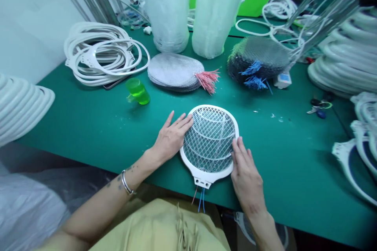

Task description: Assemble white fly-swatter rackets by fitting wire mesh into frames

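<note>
A mosquito swatter head lies on the green table near its front edge: a white oval frame with metal mesh inside. From its neck, red and blue wires hang past the table edge. My left hand holds the frame's left rim, fingers stretched across it and the outer one apart. On the right rim, my right hand grips with its fingers along the edge. Both thumbs are mostly hidden. Beyond it lies a stack of pale mesh sheets with red wires, and a darker mesh stack with blue wires.
A green cup stands left of the mesh. White oval frames pile at the back left, with more stacked frames at right. Two plastic-wrapped stacks stand at the back. Keys lie at right.
</note>
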Motion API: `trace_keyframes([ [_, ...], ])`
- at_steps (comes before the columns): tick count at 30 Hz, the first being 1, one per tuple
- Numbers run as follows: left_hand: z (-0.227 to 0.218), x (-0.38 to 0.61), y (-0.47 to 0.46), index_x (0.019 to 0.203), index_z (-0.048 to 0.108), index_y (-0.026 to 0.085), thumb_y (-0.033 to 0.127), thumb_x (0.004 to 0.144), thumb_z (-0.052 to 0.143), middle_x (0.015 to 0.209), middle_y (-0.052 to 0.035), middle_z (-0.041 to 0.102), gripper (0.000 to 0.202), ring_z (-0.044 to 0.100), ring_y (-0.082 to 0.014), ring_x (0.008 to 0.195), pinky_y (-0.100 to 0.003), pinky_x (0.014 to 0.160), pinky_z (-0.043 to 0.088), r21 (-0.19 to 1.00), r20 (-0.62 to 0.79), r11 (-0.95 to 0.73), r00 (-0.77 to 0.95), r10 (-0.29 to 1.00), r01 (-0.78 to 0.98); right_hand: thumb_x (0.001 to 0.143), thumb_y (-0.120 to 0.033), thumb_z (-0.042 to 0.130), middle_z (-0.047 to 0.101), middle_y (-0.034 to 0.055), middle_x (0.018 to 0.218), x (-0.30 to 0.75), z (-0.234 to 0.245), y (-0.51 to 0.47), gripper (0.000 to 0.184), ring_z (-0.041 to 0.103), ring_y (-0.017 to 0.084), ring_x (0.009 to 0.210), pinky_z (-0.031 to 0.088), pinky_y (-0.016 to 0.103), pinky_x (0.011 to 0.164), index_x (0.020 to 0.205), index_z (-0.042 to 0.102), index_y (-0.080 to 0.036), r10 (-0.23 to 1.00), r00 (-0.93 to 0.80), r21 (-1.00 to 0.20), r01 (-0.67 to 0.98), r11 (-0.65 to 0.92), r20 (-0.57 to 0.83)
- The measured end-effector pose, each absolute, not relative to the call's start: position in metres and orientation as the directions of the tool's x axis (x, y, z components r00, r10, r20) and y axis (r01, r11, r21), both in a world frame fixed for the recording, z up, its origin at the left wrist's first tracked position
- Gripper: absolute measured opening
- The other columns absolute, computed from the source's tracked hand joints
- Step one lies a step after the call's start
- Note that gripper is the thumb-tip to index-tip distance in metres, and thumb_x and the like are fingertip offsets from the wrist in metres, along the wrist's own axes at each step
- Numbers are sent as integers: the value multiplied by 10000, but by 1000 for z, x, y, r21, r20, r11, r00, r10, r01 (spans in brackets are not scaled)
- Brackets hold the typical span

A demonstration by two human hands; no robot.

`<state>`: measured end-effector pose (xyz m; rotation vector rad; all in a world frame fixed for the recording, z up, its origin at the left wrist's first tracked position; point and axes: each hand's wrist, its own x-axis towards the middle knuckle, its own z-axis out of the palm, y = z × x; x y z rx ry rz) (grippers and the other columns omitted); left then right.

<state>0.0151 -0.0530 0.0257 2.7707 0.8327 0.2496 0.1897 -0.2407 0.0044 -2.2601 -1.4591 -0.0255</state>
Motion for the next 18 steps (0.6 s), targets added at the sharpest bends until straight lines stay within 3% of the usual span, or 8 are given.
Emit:
trace_keyframes([
  [3,32,5,-38,1503,256,229,345,1025,303,1568,-18,220,494,127,-225,1466,-480,1188,-52,378,-76,-828,906,417,413,1016,-355,237,247,67,1566,198,6,-246,534,263,193,1417,256,416,1163,1525,165,-209,915,390,-439,843,-310,104],
  [5,38,0,-32,1538,68,207,580,947,391,1591,-63,31,769,-9,-274,1470,-505,1166,-101,421,-148,-845,945,293,328,981,-489,301,68,75,1597,202,11,-249,693,122,236,1449,180,482,1176,1533,0,-197,952,307,-436,854,-285,-20],
  [7,43,-2,-29,1534,-36,164,726,819,480,1579,-111,-76,1045,-74,-309,1460,-508,1148,-142,422,-170,-867,962,212,265,874,-664,414,-74,100,1589,204,15,-249,969,14,290,1452,125,532,1172,1516,-113,-163,963,255,-395,878,-270,-93],
  [10,45,-1,-29,1532,-48,139,781,759,491,1577,-142,-72,1141,-80,-324,1456,-508,1130,-181,393,-176,-886,966,189,245,761,-772,482,-135,123,1579,202,18,-248,1169,-30,321,1447,92,557,1166,1497,-177,-148,955,268,-369,881,-296,-127],
  [18,39,0,-30,1524,-88,121,788,768,458,1566,-151,-133,1146,-100,-348,1451,-538,1109,-189,390,-212,-885,960,183,254,782,-771,448,-180,136,1566,196,18,-244,1148,-77,334,1441,1,623,1132,1485,-212,-147,933,299,-368,859,-355,-201],
])
